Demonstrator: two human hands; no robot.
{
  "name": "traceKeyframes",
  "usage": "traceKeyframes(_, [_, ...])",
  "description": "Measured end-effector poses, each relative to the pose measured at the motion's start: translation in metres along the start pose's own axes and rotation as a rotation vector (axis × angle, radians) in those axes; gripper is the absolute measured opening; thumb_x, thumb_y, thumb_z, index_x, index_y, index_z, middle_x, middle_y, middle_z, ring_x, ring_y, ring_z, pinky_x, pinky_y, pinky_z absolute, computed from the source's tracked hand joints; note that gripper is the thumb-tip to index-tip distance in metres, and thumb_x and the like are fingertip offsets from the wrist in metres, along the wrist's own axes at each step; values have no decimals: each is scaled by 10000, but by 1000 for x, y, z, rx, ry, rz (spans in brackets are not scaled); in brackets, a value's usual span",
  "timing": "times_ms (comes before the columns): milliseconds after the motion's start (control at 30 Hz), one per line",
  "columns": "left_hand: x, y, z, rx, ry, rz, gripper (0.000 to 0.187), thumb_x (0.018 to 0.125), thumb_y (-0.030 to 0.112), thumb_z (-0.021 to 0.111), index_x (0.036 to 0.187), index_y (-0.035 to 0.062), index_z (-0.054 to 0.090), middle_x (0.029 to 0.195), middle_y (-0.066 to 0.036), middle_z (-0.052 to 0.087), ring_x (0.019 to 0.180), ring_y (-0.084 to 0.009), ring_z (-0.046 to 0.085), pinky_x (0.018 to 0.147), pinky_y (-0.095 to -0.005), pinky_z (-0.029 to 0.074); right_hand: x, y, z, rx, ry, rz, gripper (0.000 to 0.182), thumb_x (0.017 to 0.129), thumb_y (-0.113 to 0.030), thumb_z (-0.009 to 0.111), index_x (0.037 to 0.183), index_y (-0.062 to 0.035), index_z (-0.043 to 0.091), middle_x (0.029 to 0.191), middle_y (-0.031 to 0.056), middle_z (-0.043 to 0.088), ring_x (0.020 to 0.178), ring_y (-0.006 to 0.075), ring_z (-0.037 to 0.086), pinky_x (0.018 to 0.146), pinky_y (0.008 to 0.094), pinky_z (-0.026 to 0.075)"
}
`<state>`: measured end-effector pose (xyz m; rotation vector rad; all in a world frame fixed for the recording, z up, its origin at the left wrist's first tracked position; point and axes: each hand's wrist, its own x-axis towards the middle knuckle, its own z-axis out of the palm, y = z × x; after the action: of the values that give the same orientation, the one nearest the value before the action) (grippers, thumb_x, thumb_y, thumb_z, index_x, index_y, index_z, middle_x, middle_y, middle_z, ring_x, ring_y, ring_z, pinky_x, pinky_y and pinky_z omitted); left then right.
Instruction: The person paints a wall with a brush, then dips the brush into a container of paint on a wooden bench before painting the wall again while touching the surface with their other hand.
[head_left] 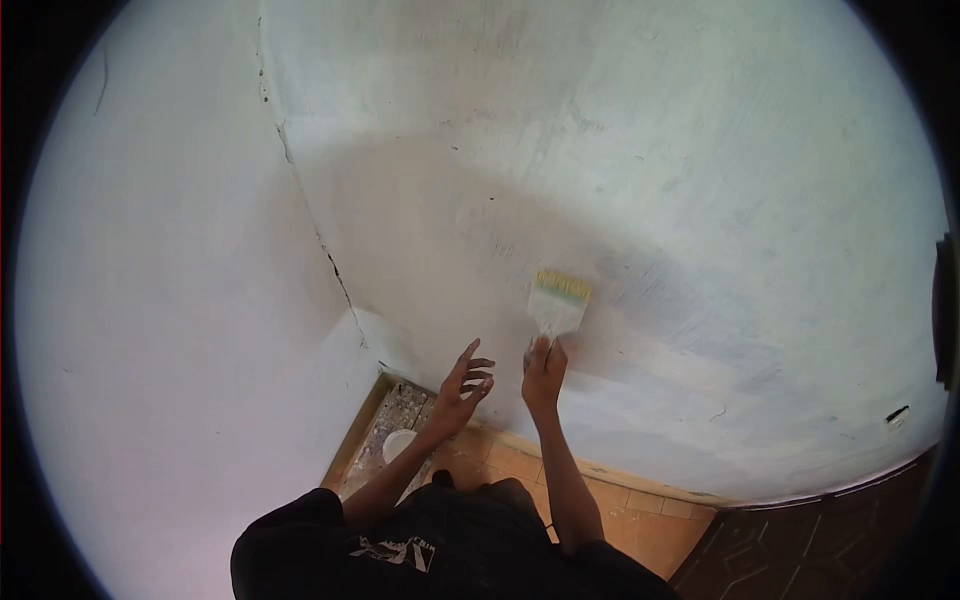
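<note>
My right hand (545,372) is wrapped round the handle of a wide paintbrush (557,308), whose yellowish bristles point up against the wall (700,200). White paint coats the brush's broad base, and grey-blue streaks mark the wall around it. To the left, my left hand (465,388) is raised with its fingers spread, holding nothing, in front of the lower wall.
A white bucket (400,446) stands on a paint-spattered board (405,408) in the corner, partly behind my left forearm. A crack (322,245) runs down where the two walls meet. Orange tiles (510,458) cover the floor; a dark panelled surface (810,545) lies at lower right.
</note>
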<state>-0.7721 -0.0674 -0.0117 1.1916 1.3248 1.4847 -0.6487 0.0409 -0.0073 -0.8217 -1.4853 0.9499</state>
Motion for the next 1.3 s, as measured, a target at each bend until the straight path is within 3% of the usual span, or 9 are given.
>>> traceKeyframes(133, [-7, -3, 7, -9, 25, -9, 686, 942, 131, 599, 1514, 118, 220, 1229, -116, 563, 1036, -185, 591, 890, -342, 499, -40, 15, -10, -57, -46, 114, 403, 1043, -364, 384, 754, -82, 390, 579, -53, 355, 463, 35, 326, 407, 224, 264])
traceKeyframes(333, [-12, -18, 17, -31, 59, -44, 682, 945, 136, 595, 1515, 135, 221, 1239, -105, 555, 1036, -188, 591, 895, -342, 495, -3, -34, -13, 120, -88, 89, 426, 1034, -418, 383, 758, -94, 383, 586, -64, 329, 456, 27, 298, 403, 212, 253])
traceKeyframes(500, [-29, -7, 23, -49, 90, -81, 671, 946, 140, 591, 1514, 137, 233, 1233, -102, 557, 1034, -185, 584, 903, -333, 482, -45, 29, -27, 86, -95, 234, 421, 1035, -422, 375, 771, -94, 392, 584, -65, 327, 452, 24, 290, 399, 210, 236])
traceKeyframes(633, [-51, -23, 25, -82, 125, -134, 653, 943, 137, 595, 1505, 127, 263, 1233, -101, 557, 1049, -174, 570, 913, -329, 474, -86, 25, -38, 150, -121, 381, 414, 1032, -425, 385, 782, -95, 410, 572, -73, 315, 443, 21, 276, 395, 208, 218])
traceKeyframes(767, [-79, -80, 23, -159, 217, -199, 582, 944, 134, 593, 1464, 89, 336, 1224, -103, 558, 1068, -162, 555, 901, -316, 475, -111, 26, -44, 191, -171, 467, 405, 1026, -430, 402, 798, -96, 422, 567, -77, 307, 437, 19, 268, 394, 205, 210])
traceKeyframes(967, [-143, -237, -3, -133, 491, -287, 390, 940, 126, 599, 1308, 44, 500, 1108, -87, 609, 978, -165, 594, 812, -295, 499, -167, 66, -45, 133, -346, 655, 360, 1031, -384, 413, 834, -85, 449, 584, -82, 308, 459, 14, 275, 411, 207, 209])
traceKeyframes(1167, [-197, -312, -39, 227, 782, -329, 310, 917, 110, 615, 1221, 61, 577, 1073, -98, 618, 950, -173, 604, 727, -301, 510, -232, 119, -30, -50, -594, 702, 343, 1033, -333, 426, 829, -60, 473, 608, -58, 340, 502, 35, 314, 449, 235, 258])
traceKeyframes(1200, [-200, -305, -43, 260, 843, -412, 321, 897, 115, 638, 1210, 68, 587, 1076, -117, 619, 955, -220, 606, 763, -328, 506, -242, 130, -26, -85, -653, 697, 348, 1032, -334, 427, 832, -54, 480, 612, -48, 354, 511, 45, 329, 459, 246, 276])
traceKeyframes(1300, [-211, -332, -61, 600, 883, -418, 354, 881, 139, 658, 1220, 71, 581, 1093, -149, 616, 967, -279, 606, 819, -371, 496, -262, 169, -9, -189, -803, 678, 361, 1027, -342, 430, 847, -37, 500, 619, -21, 390, 538, 69, 368, 489, 277, 321])
